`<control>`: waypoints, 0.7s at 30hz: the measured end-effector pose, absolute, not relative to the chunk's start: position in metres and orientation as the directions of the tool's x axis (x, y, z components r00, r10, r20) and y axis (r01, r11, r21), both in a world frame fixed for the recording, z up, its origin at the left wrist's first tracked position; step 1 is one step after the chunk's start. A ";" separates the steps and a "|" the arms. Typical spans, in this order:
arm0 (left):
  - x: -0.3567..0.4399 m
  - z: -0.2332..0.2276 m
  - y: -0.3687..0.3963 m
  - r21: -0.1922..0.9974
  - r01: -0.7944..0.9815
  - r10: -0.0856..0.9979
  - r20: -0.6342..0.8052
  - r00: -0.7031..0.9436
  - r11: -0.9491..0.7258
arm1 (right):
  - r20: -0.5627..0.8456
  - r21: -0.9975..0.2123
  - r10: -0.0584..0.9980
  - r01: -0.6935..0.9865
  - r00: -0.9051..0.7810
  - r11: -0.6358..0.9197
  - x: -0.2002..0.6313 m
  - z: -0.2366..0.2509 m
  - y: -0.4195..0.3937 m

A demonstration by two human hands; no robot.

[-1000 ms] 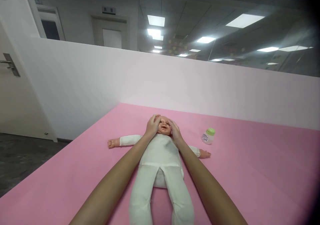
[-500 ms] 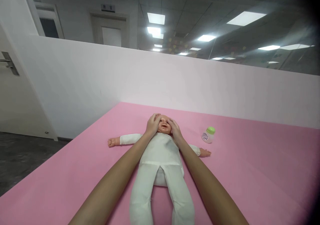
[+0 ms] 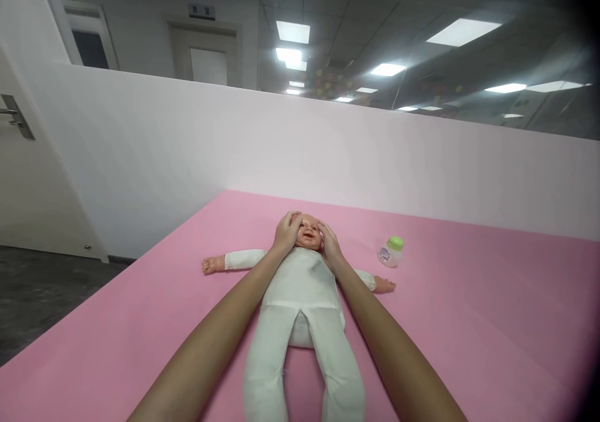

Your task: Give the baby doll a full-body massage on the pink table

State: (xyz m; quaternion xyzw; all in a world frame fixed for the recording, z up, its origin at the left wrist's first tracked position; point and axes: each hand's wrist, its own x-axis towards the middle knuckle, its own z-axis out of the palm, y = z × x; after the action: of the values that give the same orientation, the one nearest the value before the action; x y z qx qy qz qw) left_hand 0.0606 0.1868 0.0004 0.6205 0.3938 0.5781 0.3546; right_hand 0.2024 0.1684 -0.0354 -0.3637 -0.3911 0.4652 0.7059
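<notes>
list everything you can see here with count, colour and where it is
doll: 1, white suit, peach head and hands, lying face up on the middle of the pink surface, arms spread
bottle: 1, clear white with green cap, upright on the pink surface, right of the doll's head, apart from it
pink surface: 1, pink, fills the lower picture
partition wall: 1, white, behind the surface
door: 1, white with metal handle, far left
left hand: 1, bare, on the left side of the doll's head
right hand: 1, bare, on the right side of the doll's head
</notes>
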 end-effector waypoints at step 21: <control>0.060 0.001 0.186 0.891 0.082 0.895 0.445 0.021 -0.446 | 0.252 -0.877 0.937 -0.353 0.244 0.327 0.201 -0.029 0.161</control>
State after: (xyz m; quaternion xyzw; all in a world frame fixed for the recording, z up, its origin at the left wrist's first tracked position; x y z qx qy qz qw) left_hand 0.0599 0.1863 0.0011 0.6223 0.3927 0.5792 0.3507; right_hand 0.2007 0.1607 -0.0285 -0.3558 -0.4102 0.4579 0.7038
